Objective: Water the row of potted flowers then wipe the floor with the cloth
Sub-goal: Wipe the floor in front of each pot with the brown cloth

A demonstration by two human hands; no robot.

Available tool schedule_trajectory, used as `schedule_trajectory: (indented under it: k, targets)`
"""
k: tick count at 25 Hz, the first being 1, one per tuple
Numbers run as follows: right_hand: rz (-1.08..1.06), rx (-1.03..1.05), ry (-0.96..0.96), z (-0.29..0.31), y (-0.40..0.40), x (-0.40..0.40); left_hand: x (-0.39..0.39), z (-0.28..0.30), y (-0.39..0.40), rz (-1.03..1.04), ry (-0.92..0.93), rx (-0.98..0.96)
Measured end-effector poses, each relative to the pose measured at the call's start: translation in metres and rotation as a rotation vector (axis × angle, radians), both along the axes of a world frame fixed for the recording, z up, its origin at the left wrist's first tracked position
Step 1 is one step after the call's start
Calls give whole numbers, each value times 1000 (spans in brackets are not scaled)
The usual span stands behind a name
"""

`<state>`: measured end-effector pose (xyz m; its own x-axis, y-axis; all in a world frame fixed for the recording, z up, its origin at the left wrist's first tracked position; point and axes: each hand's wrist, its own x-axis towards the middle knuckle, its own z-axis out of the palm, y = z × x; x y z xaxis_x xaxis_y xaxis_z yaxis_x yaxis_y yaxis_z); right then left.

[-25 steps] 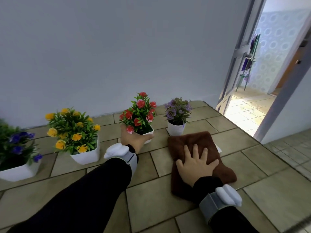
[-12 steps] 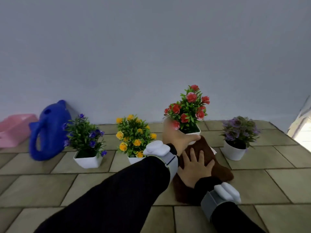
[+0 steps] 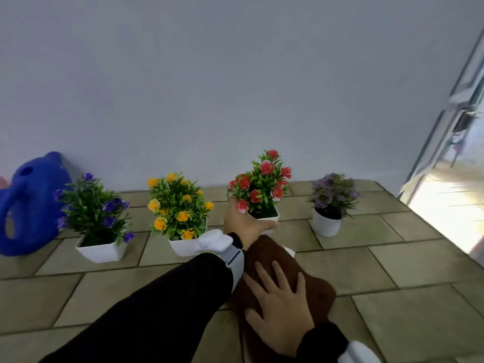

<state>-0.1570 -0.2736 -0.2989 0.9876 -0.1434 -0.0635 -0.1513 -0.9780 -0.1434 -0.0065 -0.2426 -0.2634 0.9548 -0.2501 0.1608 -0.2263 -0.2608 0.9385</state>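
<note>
Cloth [image 3: 285, 281] under flat right hand [image 3: 277, 310]

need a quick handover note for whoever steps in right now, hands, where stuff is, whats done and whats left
Left hand: gripping the white pot of the red flowers, lifted off its spot in the row.
Right hand: flat, palm down, on the brown cloth on the floor tiles, under and in front of the lifted pot.
Blue watering can stands at the far left by the wall, beside the purple, yellow and lilac plants.
Done: whether watering is finished cannot be told.
Left: wipe under the pot, set it back, wipe the rest.
</note>
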Motion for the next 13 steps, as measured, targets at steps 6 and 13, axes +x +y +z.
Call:
schedule_trajectory:
  k: [6, 13]
  targets:
    - [-26, 37, -189, -20, 14, -41, -8, -22, -9, 2, 90, 33]
    - [-94, 51, -209, -33, 30, -38, -7, -28, -3, -113, 254, -26]
